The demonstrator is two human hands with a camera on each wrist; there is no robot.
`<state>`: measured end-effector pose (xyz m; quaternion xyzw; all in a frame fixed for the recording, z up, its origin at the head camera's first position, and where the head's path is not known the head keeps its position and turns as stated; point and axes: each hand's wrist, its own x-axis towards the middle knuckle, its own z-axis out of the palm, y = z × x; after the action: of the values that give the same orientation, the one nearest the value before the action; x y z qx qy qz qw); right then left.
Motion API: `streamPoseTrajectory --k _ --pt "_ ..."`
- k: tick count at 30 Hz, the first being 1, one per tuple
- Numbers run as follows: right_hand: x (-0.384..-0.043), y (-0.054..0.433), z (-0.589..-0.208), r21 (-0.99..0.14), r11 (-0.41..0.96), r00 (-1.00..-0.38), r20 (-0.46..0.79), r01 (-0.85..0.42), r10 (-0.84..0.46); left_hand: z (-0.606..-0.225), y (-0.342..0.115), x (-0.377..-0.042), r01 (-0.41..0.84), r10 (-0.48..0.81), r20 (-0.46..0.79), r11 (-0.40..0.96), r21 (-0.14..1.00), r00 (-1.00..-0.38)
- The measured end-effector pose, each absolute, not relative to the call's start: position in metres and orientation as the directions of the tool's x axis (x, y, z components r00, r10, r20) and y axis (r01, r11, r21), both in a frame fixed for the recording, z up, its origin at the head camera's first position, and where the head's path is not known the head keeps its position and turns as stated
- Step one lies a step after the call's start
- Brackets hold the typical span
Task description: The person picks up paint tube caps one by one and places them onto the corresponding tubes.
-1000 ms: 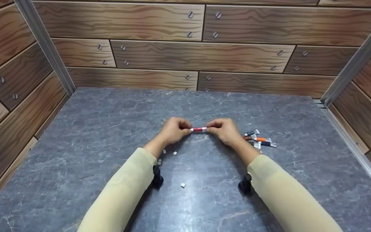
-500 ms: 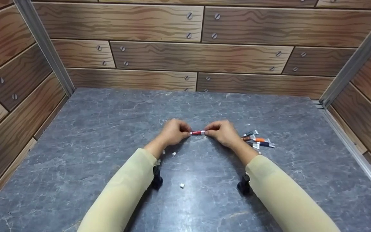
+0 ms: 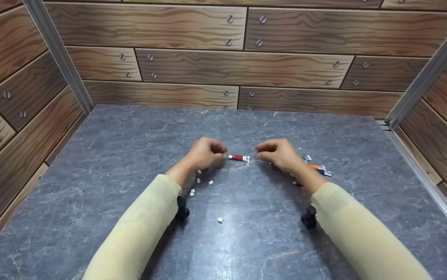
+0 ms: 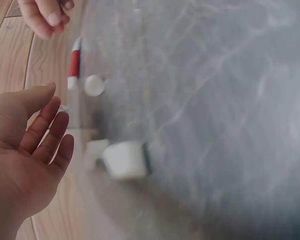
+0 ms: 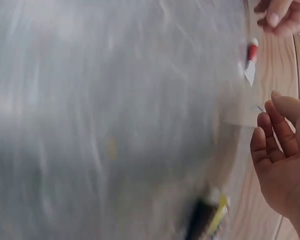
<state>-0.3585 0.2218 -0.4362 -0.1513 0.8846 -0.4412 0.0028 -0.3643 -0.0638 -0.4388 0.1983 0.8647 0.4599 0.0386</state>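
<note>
A small red paint tube (image 3: pixel 238 158) with a white cap and silvery crimped end lies on the grey marbled table, between the two hands. My left hand (image 3: pixel 204 153) is just left of the cap, its fingers relaxed and off the tube. To the right of the crimped end, my right hand (image 3: pixel 280 153) hovers with loosely bent fingers, holding nothing. The left wrist view shows the same red tube (image 4: pixel 75 64) beyond the left fingertips (image 4: pixel 60 117). In the right wrist view, the right hand (image 5: pixel 285 150) is also apart from it.
Several small white caps (image 3: pixel 211 182) are scattered near the left forearm, and one more white cap (image 3: pixel 220 220) lies closer to the front. Beside the right wrist is a group of paint tubes, including an orange tube (image 3: pixel 316 167), partly hidden by the forearm. Wood-patterned walls (image 3: pixel 243 66) enclose the table.
Both hands pinched the red paint tube at its ends earlier. They have let go and moved apart, left and right, leaving it on the table.
</note>
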Motion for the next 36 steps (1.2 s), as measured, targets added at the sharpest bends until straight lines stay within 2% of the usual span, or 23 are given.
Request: streamPoseTrajectory --k 8,19,36 --pt "-0.351 0.276 -0.412 -0.732 0.616 -0.952 0.156 -0.29 -0.263 -0.416 -0.083 -0.354 0.33 0.385 0.142 0.484 0.81 -0.912" --pt "-0.332 0.346 -0.41 -0.665 0.702 -0.967 0.149 -0.253 -0.207 -0.397 -0.108 -0.337 0.405 0.424 0.197 0.481 0.777 -0.884" --pt "-0.313 0.384 -0.434 -0.659 0.729 -0.98 0.067 -0.185 -0.188 -0.404 -0.148 -0.309 0.405 0.442 0.196 0.448 0.797 -0.875"
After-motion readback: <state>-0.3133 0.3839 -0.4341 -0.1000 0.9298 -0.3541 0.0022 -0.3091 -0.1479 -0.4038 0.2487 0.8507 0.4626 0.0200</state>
